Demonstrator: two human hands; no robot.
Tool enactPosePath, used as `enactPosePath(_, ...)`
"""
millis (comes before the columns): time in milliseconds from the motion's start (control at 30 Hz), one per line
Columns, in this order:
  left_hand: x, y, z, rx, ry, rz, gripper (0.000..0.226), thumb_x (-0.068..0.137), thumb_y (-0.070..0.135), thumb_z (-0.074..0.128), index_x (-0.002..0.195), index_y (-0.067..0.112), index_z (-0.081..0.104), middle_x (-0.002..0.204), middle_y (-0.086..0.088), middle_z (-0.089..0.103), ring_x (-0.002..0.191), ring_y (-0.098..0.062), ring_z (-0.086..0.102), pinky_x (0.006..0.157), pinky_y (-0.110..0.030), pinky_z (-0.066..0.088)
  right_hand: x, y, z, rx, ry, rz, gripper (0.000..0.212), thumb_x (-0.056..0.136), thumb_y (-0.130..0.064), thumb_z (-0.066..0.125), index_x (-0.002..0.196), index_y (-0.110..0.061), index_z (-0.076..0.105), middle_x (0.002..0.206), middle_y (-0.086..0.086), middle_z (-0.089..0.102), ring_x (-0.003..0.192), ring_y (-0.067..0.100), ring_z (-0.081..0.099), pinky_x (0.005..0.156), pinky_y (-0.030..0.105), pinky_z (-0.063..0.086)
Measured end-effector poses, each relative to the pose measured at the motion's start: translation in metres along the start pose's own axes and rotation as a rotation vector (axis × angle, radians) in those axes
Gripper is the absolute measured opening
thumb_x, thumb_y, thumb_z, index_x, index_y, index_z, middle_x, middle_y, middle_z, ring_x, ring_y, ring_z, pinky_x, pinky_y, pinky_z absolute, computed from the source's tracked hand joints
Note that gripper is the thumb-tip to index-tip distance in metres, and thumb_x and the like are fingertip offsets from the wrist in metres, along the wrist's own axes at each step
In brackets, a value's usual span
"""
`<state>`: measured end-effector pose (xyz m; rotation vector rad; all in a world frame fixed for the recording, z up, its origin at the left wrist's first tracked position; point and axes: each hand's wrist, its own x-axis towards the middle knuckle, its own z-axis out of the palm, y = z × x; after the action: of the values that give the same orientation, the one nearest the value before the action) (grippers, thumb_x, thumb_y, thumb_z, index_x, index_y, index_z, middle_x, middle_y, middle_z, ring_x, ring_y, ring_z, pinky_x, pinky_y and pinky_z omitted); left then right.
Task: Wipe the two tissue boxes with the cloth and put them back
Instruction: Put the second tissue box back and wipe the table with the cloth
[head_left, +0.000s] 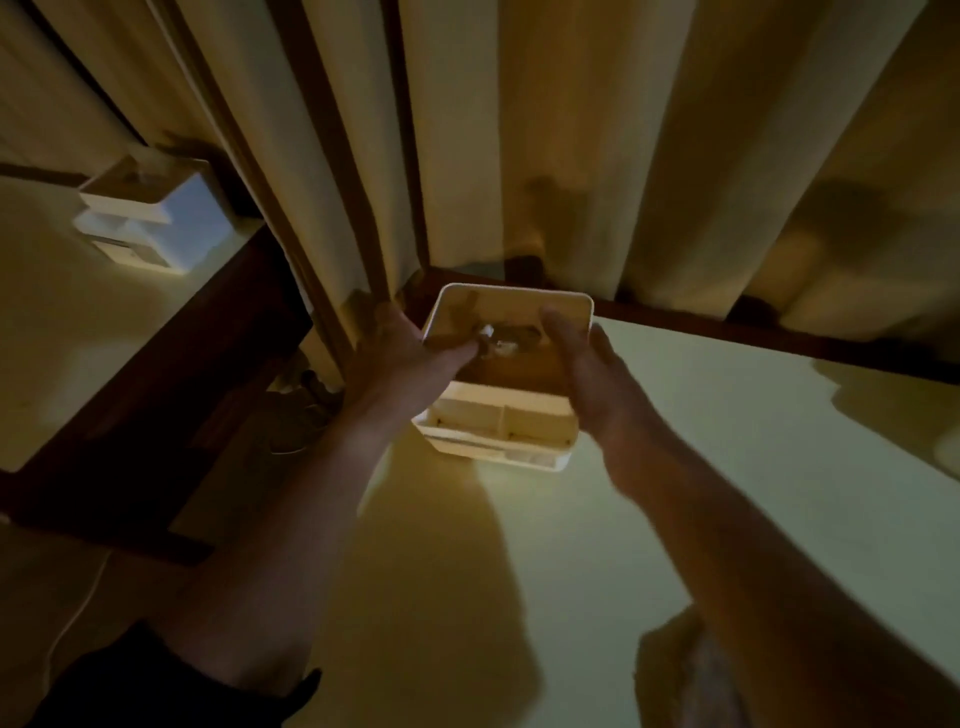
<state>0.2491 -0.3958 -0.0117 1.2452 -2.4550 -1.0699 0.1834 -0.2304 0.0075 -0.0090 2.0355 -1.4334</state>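
Observation:
A white tissue box (498, 415) with a brown top and a tissue poking out stands at the back left corner of the pale table (727, 467), close to the curtain. My left hand (405, 358) holds its left side, thumb lying across the top. My right hand (587, 364) holds its right side, thumb on the top. The second white tissue box (140, 208) stands on another pale surface at the far left. A crumpled cloth (680, 670) lies on the table near the bottom right, partly hidden by my right forearm. The picture is dim and blurred.
Cream curtains (519, 156) hang right behind the table. A dark wooden edge (171, 389) borders the left surface, with a gap down to the floor between the two tables. A thin white cable (78, 613) runs along the floor at the lower left.

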Motion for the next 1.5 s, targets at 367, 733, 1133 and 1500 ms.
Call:
enactPosePath(367, 0.081, 0.003, -0.001, -0.123, 0.020, -0.100, 0.126, 0.043, 0.087, 0.077, 0.143, 0.019, 0.040, 0.131, -0.006, 0.061, 0.114, -0.033, 0.065, 0.094, -0.049, 0.056, 0.121, -0.066, 0.013, -0.068, -0.181, -0.020, 0.037, 0.106, -0.059, 0.052, 0.118, -0.028, 0.066, 0.098, -0.002, 0.076, 0.073, 0.012, 0.073, 0.058, 0.024, 0.050)
enactPosePath(733, 0.110, -0.001, 0.007, -0.056, -0.010, -0.039, 0.116, 0.054, 0.081, 0.079, 0.140, 0.018, 0.033, 0.130, -0.002, 0.053, 0.114, -0.031, 0.065, 0.092, -0.049, 0.058, 0.168, -0.063, 0.020, -0.008, -0.183, -0.018, 0.076, 0.085, -0.079, 0.066, 0.145, -0.033, 0.061, 0.125, 0.005, 0.079, 0.117, 0.032, 0.073, 0.110, 0.055, 0.051)
enactPosePath(1133, 0.099, -0.004, 0.010, -0.015, -0.014, -0.035, 0.120, 0.052, 0.090, 0.073, 0.143, 0.021, 0.034, 0.137, -0.005, 0.054, 0.124, -0.031, 0.057, 0.097, -0.049, 0.052, 0.158, -0.060, 0.011, -0.066, -0.205, -0.059, 0.070, 0.096, -0.074, 0.055, 0.151, -0.031, 0.054, 0.132, 0.002, 0.073, 0.117, 0.028, 0.068, 0.107, 0.047, 0.051)
enactPosePath(1500, 0.099, 0.012, 0.004, 0.233, 0.116, 0.534, 0.021, 0.086, 0.048, 0.076, 0.105, 0.041, 0.077, 0.117, 0.010, 0.041, 0.125, -0.020, 0.040, 0.104, -0.032, 0.028, 0.135, -0.057, 0.008, -0.586, 0.078, -0.610, 0.044, 0.105, -0.042, 0.065, 0.147, -0.030, 0.061, 0.136, 0.003, 0.069, 0.129, 0.028, 0.061, 0.098, 0.027, 0.043)
